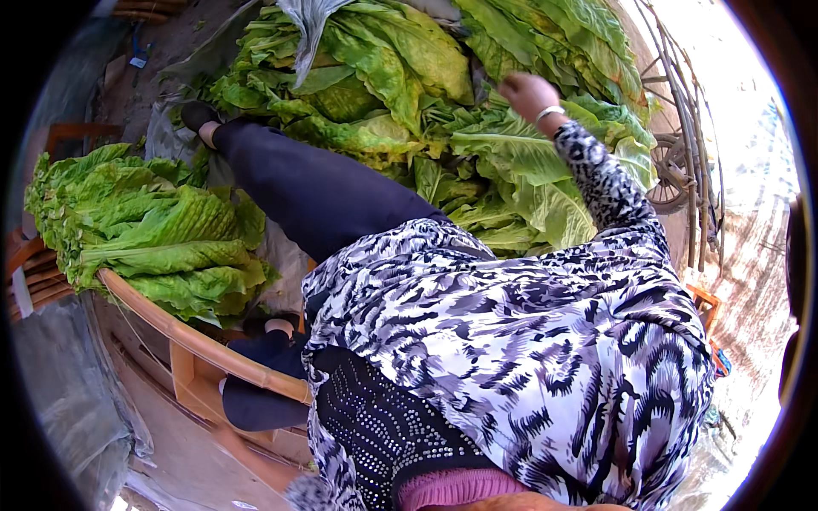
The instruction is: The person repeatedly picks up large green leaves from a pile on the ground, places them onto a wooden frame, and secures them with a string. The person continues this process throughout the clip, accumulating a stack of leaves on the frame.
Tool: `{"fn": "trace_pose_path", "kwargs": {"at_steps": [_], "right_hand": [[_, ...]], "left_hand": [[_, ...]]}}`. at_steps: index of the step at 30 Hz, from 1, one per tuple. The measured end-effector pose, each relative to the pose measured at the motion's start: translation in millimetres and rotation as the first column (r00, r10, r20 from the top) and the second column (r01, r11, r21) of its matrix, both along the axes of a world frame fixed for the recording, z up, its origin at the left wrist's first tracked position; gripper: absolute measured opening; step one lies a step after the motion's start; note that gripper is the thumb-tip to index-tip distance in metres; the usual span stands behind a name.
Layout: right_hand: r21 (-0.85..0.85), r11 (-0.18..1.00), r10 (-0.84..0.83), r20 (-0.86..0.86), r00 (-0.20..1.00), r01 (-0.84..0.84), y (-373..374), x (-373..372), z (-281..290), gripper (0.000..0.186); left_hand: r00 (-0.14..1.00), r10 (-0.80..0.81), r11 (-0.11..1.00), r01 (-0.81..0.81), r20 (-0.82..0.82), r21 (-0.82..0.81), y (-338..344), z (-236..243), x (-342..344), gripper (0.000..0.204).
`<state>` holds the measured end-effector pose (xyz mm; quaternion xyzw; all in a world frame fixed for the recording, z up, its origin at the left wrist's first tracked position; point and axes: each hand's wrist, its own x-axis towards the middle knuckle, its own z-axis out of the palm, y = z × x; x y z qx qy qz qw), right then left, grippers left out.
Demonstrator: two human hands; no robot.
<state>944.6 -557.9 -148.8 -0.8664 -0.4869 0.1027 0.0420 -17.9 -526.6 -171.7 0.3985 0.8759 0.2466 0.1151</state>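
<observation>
My right hand (526, 94), with a pale bangle at the wrist, reaches over a big heap of broad green leaves that look like tobacco leaves (511, 153). Its fingers are too blurred to make out a grip. Smeared by motion, my left hand (247, 456) is low at the left, below a split bamboo pole (204, 336). This pole runs from beside my body to a thick bundle of the same leaves (170, 238) hanging around its far end. A thin string (136, 328) hangs slack near the pole.
A wooden frame (196, 383) stands under the pole. My outstretched leg (315, 187) lies between the bundle and the heap. Grey plastic sheeting (81, 400) covers ground at the left. A spoked wheel (671, 175) and upright sticks (700, 170) stand right of the heap.
</observation>
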Motion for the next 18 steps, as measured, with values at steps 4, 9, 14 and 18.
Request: {"fn": "trace_pose_path", "kwargs": {"at_steps": [4, 9, 14, 18], "right_hand": [[-0.351, 0.933, 0.156, 0.200, 0.967, -0.078, -47, -48, -72, 0.019], [-0.090, 0.980, 0.198, 0.283, 0.939, -0.179, -39, -54, -107, 0.016], [-0.228, 0.950, 0.273, 0.284, 0.919, -0.212, -44, -38, -97, 0.019], [-0.165, 0.986, 0.039, 0.265, 0.964, 0.006, -10, -42, -54, 0.019]], "left_hand": [[0.795, -0.181, 0.981, 0.101, 0.579, 0.168, 106, 49, 217, 0.060], [0.733, -0.079, 0.997, 0.048, 0.676, 0.064, 106, 24, 208, 0.052], [0.890, -0.157, 0.947, 0.011, 0.428, 0.322, 92, 29, 195, 0.028], [0.659, -0.279, 0.913, -0.042, 0.698, 0.405, 69, 88, 264, 0.028]]}}
